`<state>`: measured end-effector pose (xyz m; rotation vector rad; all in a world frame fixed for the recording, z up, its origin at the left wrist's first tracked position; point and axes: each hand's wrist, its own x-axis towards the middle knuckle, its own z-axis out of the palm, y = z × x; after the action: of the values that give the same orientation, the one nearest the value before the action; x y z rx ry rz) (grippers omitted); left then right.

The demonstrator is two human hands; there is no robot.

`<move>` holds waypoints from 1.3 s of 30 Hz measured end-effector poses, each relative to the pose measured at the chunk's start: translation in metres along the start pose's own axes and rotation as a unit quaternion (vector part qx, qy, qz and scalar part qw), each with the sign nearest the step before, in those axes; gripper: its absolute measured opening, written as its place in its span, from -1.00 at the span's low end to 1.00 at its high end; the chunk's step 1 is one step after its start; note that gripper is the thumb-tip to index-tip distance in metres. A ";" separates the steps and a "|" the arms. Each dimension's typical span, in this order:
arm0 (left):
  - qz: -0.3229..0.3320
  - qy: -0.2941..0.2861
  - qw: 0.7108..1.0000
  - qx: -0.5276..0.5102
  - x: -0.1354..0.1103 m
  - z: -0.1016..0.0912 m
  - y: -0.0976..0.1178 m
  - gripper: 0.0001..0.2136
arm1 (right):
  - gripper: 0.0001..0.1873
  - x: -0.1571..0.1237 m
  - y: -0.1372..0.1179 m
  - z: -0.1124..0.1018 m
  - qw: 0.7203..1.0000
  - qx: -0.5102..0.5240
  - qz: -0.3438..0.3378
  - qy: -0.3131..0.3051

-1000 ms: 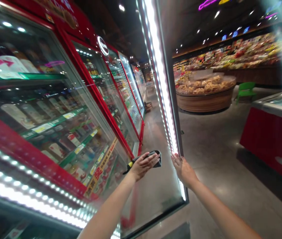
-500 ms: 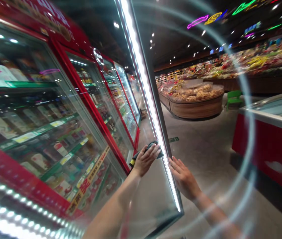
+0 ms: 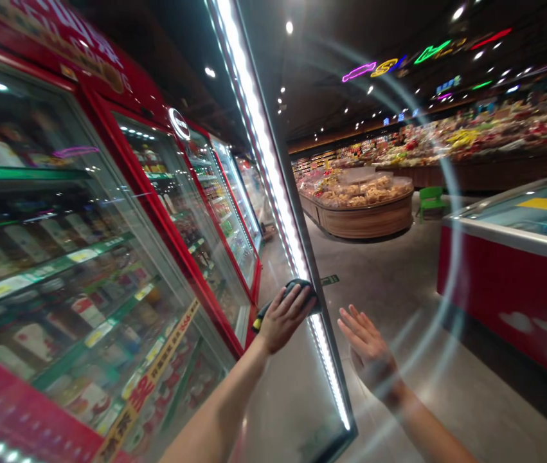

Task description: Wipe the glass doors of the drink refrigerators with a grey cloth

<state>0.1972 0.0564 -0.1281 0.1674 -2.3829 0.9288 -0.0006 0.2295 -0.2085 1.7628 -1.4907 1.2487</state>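
A glass cooler door [image 3: 297, 379] stands swung out in front of me, a bright LED strip [image 3: 280, 218] running down its edge. My left hand [image 3: 285, 318] presses a dark cloth [image 3: 299, 288] onto this strip, fingers laid over it, and the cloth covers a short stretch of the lights. A yellow-and-black end of the cloth hangs out by the wrist. On the other side of the door edge, my right hand [image 3: 367, 347] is held up in the air, open, fingers stretched, touching nothing that I can see.
Red-framed drink coolers [image 3: 157, 212] line the left side, with bottles and cartons on their shelves. A wooden display island [image 3: 364, 218] of packed goods stands beyond the door, next to a green chair [image 3: 430, 200]. At the right is a red chest freezer [image 3: 509, 270].
My right hand has come away from the door edge, out to the right. The left hand and cloth now cover more of the strip. The whole view has shifted slightly.
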 end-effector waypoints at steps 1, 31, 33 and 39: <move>-0.003 0.006 1.000 0.003 0.010 0.004 0.003 -0.45 | -0.33 0.000 0.000 0.001 1.000 0.000 0.004 0.013; -0.021 0.118 0.971 0.205 -0.043 0.042 0.100 -0.53 | -0.49 -0.012 0.015 0.029 0.969 0.021 -0.128 0.212; 0.043 0.116 0.969 0.213 -0.054 0.052 0.108 -0.55 | -0.55 -0.011 0.017 0.030 0.964 0.027 -0.143 0.222; -0.025 0.127 0.966 0.223 -0.062 0.051 0.116 -0.51 | -0.56 -0.041 0.017 0.047 0.957 0.064 -0.184 0.214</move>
<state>0.1891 0.1048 -0.2608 0.2609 -1.9009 1.3646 -0.0006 0.2051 -0.2689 1.6175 -0.8125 1.4316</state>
